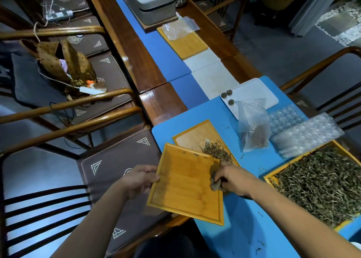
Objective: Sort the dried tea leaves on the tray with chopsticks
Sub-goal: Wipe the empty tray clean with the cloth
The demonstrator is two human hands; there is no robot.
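Tipping bamboo tray (185, 189) toward second tray (195, 134) beyond it: best kept low, far edge over pile, so strays landed inside. Left hand (139, 180) gripped tray's left rim. Right hand (231, 179) clenched around dark brush-like object (214, 180), blurred. Tea leaves (216, 152): thin, wiry, brown-green heap on second tray. Large tray (322, 181) right, full. No chopsticks visible.
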